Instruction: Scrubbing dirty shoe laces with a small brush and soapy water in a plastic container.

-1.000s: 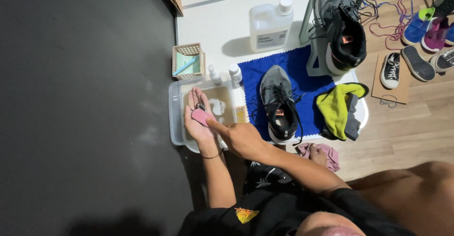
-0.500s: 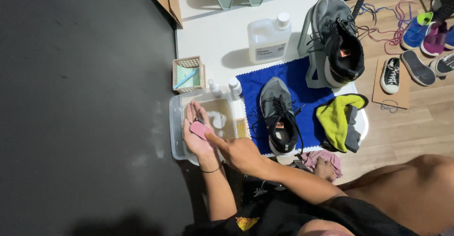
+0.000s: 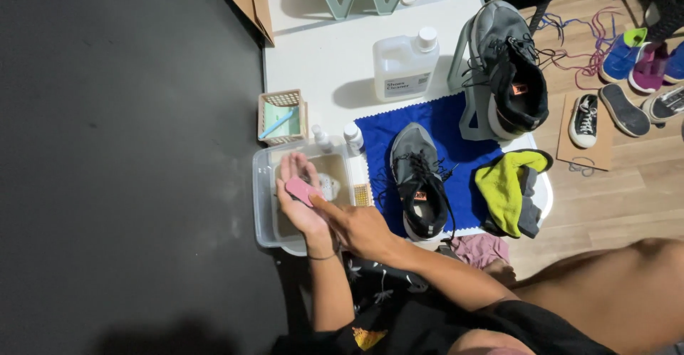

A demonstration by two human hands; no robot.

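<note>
Over the clear plastic tub (image 3: 265, 205) at the near left corner of the white table (image 3: 320, 63): left hand (image 3: 298, 197) palm up, fingers loosely spread and pointing away from the body, forearm rising straight from the lower edge of the view; small pink bar (image 3: 304, 190) flat on that palm, long axis slanting from upper left to lower right, near end toward the right hand (image 3: 360, 228); right hand reaching in from the right across the body, index finger stretched out with its tip touching the bar's near end, other fingers curled in narrow, nothing gripped. Inside the tub: murky water, a pale brush-like object, blurred. Just beyond the tub: two small white bottles (image 3: 338, 138) upright, side by side; small wicker basket (image 3: 282, 117) to their left, holding a light green card and a blue stick. Farther back: squat translucent jug (image 3: 404, 66) with white cap, rectangular white label with dark lettering facing the camera. To the right: blue cloth (image 3: 442, 123) under a grey and black shoe (image 3: 420, 180), toe pointing away; second matching shoe (image 3: 509, 66) propped on a pale stand; yellow-green cloth (image 3: 502, 188) at the table's right edge.
</note>
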